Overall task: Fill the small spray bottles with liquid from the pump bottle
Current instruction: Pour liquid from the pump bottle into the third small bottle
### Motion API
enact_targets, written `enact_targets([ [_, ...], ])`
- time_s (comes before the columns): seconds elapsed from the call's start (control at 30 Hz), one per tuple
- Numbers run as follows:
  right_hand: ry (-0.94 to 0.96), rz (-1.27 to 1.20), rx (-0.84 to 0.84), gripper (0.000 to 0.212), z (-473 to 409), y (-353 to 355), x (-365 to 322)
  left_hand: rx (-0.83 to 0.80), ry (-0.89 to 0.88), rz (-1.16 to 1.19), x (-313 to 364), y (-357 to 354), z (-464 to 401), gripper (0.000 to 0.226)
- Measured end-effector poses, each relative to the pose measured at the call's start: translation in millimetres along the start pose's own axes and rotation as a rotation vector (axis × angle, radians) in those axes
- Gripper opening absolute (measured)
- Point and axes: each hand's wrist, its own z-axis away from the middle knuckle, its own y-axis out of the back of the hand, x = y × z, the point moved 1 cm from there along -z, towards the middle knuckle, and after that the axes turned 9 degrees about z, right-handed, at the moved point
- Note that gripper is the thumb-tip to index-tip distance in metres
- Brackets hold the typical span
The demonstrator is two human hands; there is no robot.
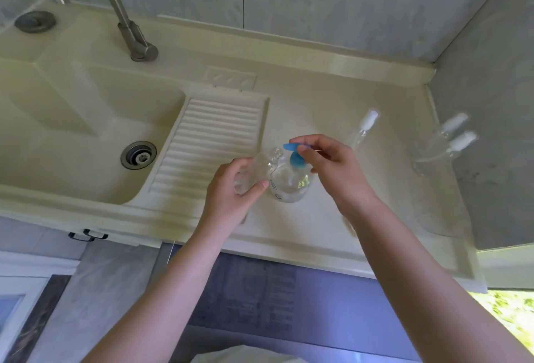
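Note:
A clear pump bottle with a blue pump head stands on the cream counter. My right hand rests on top of the pump head, fingers laid over the blue nozzle. My left hand grips a small clear spray bottle without its cap, tilted so its open neck sits just under the nozzle. Another small spray bottle with a white cap stands behind the pump bottle. Two more capped spray bottles stand by the right wall.
A sink basin with a metal drain lies to the left, a ribbed washboard slope beside it. A metal faucet rises at the back. Tiled walls close the back and right sides. The counter's front edge runs below my wrists.

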Motion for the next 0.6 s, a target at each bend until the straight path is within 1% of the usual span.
enact_targets([
  [0.23,-0.001,0.04,-0.1,0.02,-4.1,9.0,-3.2,-0.035,-0.029,0.012,9.7,-3.0,0.5,0.042],
  [0.4,0.007,0.069,-0.141,0.02,-7.5,12.8,-5.1,-0.027,-0.081,-0.041,13.5,-2.8,-0.4,0.042],
  [0.53,-0.018,0.095,-0.21,0.02,-13.1,19.2,-12.6,-0.028,-0.117,-0.08,17.7,-1.2,-1.5,0.042],
  [0.6,-0.04,0.112,-0.18,0.022,-18.7,20.7,-19.4,-0.034,-0.127,-0.095,18.7,0.0,-2.2,0.042],
])
